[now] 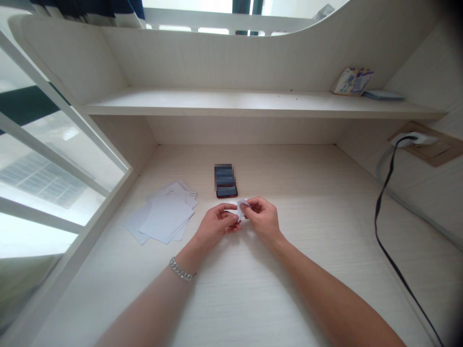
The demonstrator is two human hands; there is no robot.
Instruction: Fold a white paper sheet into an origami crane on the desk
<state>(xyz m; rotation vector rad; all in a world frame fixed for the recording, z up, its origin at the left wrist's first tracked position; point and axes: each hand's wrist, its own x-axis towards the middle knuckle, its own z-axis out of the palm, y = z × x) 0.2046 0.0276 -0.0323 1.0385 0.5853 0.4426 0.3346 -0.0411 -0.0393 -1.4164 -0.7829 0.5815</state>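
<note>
Both hands meet over the middle of a pale wooden desk (307, 202). My left hand (217, 222) and my right hand (261, 216) each pinch a small folded piece of white paper (241, 208) held between them, just above the desk. A silver bracelet (181, 271) circles my left wrist. Just beyond the fingers lies a dark phone (225, 180) with a red edge, its screen blurred. To the left of my left hand sits a loose fan of white paper sheets (164, 217).
A shelf (235, 102) runs across the back, carrying a colourful small box (352, 80) and a flat grey object (383, 95) at its right end. A black cable (383, 212) hangs from a wall socket (415, 140) down the right side. A window frame (65, 144) borders the left.
</note>
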